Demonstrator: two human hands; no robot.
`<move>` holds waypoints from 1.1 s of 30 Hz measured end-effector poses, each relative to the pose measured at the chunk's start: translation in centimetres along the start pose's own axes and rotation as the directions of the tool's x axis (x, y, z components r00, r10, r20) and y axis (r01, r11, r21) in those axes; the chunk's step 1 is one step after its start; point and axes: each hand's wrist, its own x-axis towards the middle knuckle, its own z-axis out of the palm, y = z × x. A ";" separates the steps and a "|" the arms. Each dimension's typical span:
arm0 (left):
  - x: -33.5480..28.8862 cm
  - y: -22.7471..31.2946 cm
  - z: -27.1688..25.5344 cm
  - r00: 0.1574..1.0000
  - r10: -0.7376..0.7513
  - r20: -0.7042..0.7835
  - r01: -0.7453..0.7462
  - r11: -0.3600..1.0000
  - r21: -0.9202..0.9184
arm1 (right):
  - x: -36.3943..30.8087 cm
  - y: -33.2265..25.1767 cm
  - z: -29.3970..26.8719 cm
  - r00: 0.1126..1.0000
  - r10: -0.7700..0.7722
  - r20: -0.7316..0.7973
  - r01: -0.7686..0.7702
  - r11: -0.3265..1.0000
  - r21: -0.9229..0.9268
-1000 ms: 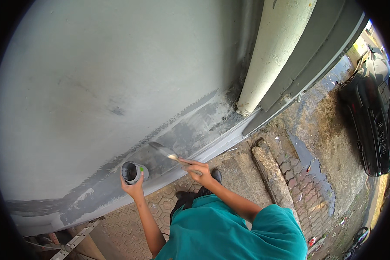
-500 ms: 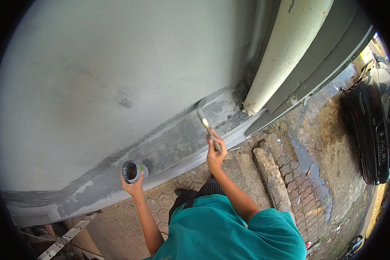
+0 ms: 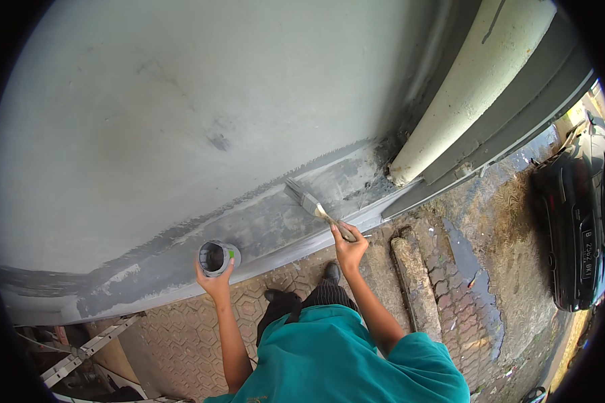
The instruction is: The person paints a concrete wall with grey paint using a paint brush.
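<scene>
My right hand [image 3: 349, 249] is closed round the handle of a paintbrush [image 3: 313, 205]. The brush points up and left, and its grey-coated bristles lie at the ledge surface near the foot of the wall [image 3: 181, 141]; whether they touch it I cannot tell. In my left hand [image 3: 215, 284] is a small paint can [image 3: 214, 258], gripped round its side with the thumb by a green patch. Its mouth faces up, showing a dark inside with grey on the walls. Darker grey paint covers a ragged band [image 3: 175, 236] where the wall meets the ledge.
A pale, thick pipe [image 3: 474, 94] comes down to the ledge at the right. On the patterned paving lies a long concrete block [image 3: 415, 285]. A ladder [image 3: 91, 349] is at the lower left, and a dark car [image 3: 571, 225] stands far right.
The brush has come down and left along the ledge, and its bristles now show clearly. My left hand has shifted slightly right with the can. The whole view has also shifted.
</scene>
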 end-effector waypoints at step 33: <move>5.2 -9.7 -18.2 0.991 0.115 -0.066 -0.122 0.987 -0.105 | -7.3 -5.4 14.1 0.957 -0.285 0.053 0.268 0.800 -0.537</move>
